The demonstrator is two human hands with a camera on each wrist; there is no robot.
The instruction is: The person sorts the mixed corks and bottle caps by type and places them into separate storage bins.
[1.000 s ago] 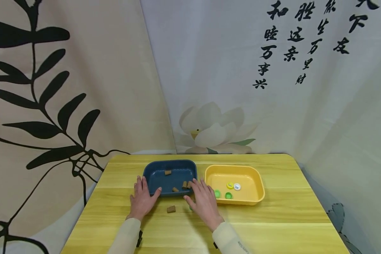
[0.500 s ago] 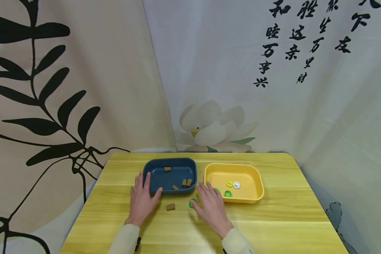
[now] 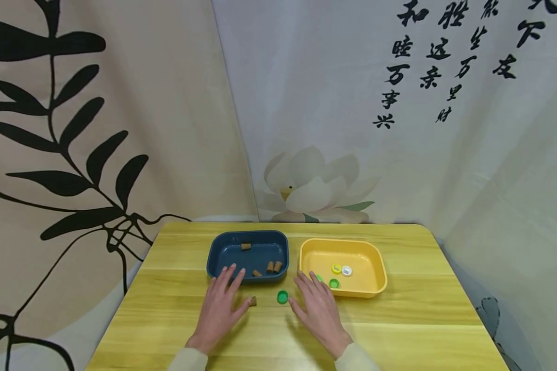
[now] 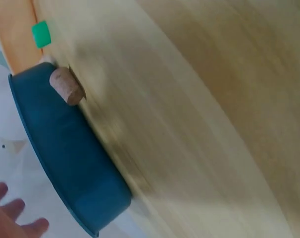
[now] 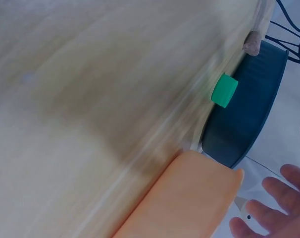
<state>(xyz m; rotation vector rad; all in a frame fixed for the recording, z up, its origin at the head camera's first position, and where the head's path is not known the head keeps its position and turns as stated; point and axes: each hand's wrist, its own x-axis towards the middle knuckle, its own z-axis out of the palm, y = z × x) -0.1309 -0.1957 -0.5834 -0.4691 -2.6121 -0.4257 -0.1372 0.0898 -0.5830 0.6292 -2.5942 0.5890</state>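
Observation:
My left hand (image 3: pixel 218 312) is spread in front of the blue tray (image 3: pixel 248 279), its thumb near a cork (image 3: pixel 253 302) on the table and partly covering it from view. Whether the thumb touches the cork, I cannot tell. To the right, my right hand (image 3: pixel 322 317) has its fingers loosely extended near the yellow tray's (image 3: pixel 359 292) front left corner. Its thumb points at a green bottle cap (image 3: pixel 282 297) lying on the table. Both wrist views show fingers with nothing in them. The cork (image 4: pixel 67 86) and the green cap (image 5: pixel 224 90) appear there in front of the blue tray.
Several corks, one of them at the back (image 3: pixel 246 247), lie in the blue tray. The yellow tray contains several caps, including a white cap (image 3: pixel 346 271) and a yellow cap (image 3: pixel 336 269). A printed curtain (image 3: pixel 167 129) hangs behind the wooden table (image 3: pixel 413 330).
My left hand has come back from the blue tray's left side and shifted right toward the loose cork. My right hand has moved right, away from the blue tray, uncovering the green cap.

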